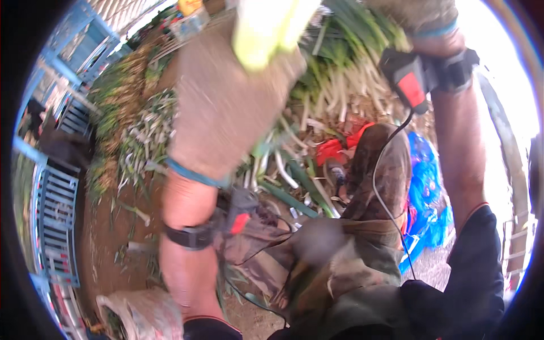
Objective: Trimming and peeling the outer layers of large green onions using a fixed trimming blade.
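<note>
My left hand [226, 105], in a grey-brown work glove with a blue cuff, is raised close in front of me and smeared by motion. A thick, pale green-white leek stalk [266, 34] rises from its thumb side, and the fingers appear closed round it. The stalk's upper end runs out at the top edge. My right hand [416, 17], gloved the same way, is raised at the upper right; its fingers are cut off by the frame. Below and between the hands lies a heap of leeks [340, 85] with white stems and green leaves.
More leeks and spring onions [150, 136] lie in piles on the brown floor at left. Red plastic [334, 150] and a blue plastic bag [425, 192] are beside my knee [379, 164]. A white sack [139, 314] stands at lower left, near blue slatted crates [58, 224]. Cables hang from both wrist devices.
</note>
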The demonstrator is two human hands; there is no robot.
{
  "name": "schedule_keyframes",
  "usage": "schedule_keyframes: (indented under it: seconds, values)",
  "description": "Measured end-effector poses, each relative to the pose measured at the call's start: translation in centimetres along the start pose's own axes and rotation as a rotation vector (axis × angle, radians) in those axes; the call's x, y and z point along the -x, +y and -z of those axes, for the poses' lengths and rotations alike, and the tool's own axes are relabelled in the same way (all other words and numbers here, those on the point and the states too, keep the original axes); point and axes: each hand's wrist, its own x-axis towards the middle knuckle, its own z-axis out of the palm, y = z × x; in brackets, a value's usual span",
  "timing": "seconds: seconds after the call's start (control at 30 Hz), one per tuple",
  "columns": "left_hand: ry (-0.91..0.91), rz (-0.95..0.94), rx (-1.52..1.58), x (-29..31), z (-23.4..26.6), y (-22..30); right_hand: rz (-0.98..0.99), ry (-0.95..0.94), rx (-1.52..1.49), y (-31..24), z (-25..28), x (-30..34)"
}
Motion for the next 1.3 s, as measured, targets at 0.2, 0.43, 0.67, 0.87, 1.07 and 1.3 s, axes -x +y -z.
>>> schedule_keyframes:
  seconds: [0.2, 0.43, 0.67, 0.87, 1.07, 1.3]
  values:
    - [0.031, 0.141, -0.836, -0.9, 16.5, 2.3, -0.145, -0.053, -0.211, 7.0, -1.6, -7.6]
    - [-0.116, 0.979, -0.941, 15.7, 27.3, -5.5, -0.448, 0.014, -0.177, 17.6, 1.0, -11.0]
    - [-0.163, 1.517, -0.691, 34.0, 27.5, -19.9, -0.838, 0.129, -0.094, 34.3, 2.6, -7.5]
    - [-0.372, 1.599, -0.475, 31.2, 20.3, -32.7, -0.917, -0.008, -0.308, 45.7, 2.7, -9.2]
    - [-0.479, 1.523, -0.507, 31.2, 16.6, -46.0, -0.951, -0.071, -0.564, 56.4, -4.1, -16.1]
    - [-0.522, 1.522, -0.643, 28.2, 11.4, -54.9, -0.903, -0.060, -0.627, 66.5, -11.3, -23.3]
